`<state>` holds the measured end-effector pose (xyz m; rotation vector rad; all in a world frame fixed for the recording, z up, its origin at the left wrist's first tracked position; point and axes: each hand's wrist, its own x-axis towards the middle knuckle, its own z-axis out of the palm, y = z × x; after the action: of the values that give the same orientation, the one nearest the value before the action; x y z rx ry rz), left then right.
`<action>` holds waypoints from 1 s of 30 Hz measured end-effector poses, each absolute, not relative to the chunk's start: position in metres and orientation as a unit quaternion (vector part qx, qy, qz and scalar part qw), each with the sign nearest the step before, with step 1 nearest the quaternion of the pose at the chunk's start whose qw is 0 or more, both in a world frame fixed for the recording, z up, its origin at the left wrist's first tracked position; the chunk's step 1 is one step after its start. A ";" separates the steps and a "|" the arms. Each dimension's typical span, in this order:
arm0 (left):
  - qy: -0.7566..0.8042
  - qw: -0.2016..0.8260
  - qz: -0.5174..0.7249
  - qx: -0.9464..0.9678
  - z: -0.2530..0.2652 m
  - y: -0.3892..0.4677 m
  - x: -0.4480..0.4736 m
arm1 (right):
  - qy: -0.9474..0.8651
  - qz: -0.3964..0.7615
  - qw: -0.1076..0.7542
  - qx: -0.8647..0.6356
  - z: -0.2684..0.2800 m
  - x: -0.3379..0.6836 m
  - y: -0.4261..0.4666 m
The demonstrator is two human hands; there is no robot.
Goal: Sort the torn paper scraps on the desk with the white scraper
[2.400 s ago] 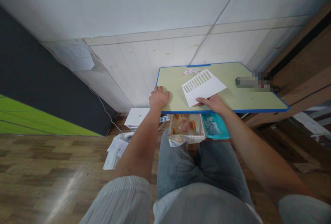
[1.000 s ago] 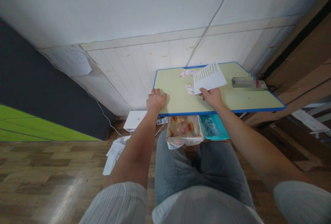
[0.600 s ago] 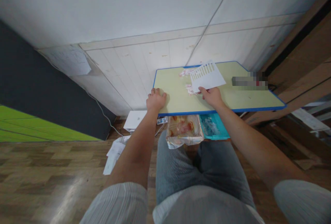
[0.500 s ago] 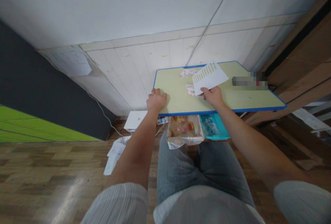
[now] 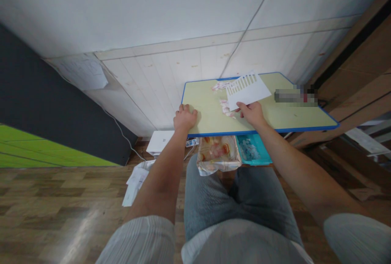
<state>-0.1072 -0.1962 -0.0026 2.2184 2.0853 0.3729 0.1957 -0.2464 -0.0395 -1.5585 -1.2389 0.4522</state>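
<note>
My right hand (image 5: 252, 113) pinches the lower edge of a white sheet (image 5: 255, 93) that has a row of slots cut along its far side. The sheet is held over the pale yellow table (image 5: 203, 95) and looks slightly tilted. Small pinkish-white pieces (image 5: 225, 106) lie on the tabletop by the sheet's near left corner. A second pile of pinkish-white pieces (image 5: 220, 85) sits near the back edge, partly covered by the sheet. At the table's left end my left hand (image 5: 185, 118) rests flat with its thumb apart, holding nothing.
A blurred-out object (image 5: 295, 96) lies on the table's right side. Below the front edge are a lined tray (image 5: 218, 166) and a turquoise tray (image 5: 259, 156) above my lap. A white box (image 5: 159, 142) and papers (image 5: 134, 180) are on the floor at left. A wall stands behind.
The sheet in my right hand has shifted slightly to the left and tipped a little, uncovering more of the near pinkish-white pieces. My left hand has stayed in place.
</note>
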 end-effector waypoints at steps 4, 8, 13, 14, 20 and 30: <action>0.677 0.035 0.125 0.725 -0.003 -0.196 -0.107 | -0.520 0.192 0.517 -0.653 -0.039 0.195 -0.247; 0.677 0.034 0.123 0.724 -0.003 -0.197 -0.108 | -0.511 0.179 0.514 -0.665 -0.038 0.194 -0.246; 0.678 0.036 0.124 0.724 -0.002 -0.197 -0.107 | -0.494 0.159 0.517 -0.681 -0.036 0.196 -0.247; 0.677 0.037 0.125 0.724 -0.002 -0.197 -0.107 | -0.493 0.158 0.517 -0.682 -0.035 0.195 -0.247; 0.679 0.038 0.125 0.722 -0.004 -0.196 -0.108 | -0.488 0.164 0.522 -0.680 -0.034 0.193 -0.249; 0.679 0.046 0.125 0.722 -0.001 -0.197 -0.107 | -0.481 0.189 0.535 -0.668 -0.031 0.190 -0.253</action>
<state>-0.1073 -0.1967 -0.0012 2.2042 2.0730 0.3821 0.1898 -0.2528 -0.0312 -1.5920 -1.1471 0.4513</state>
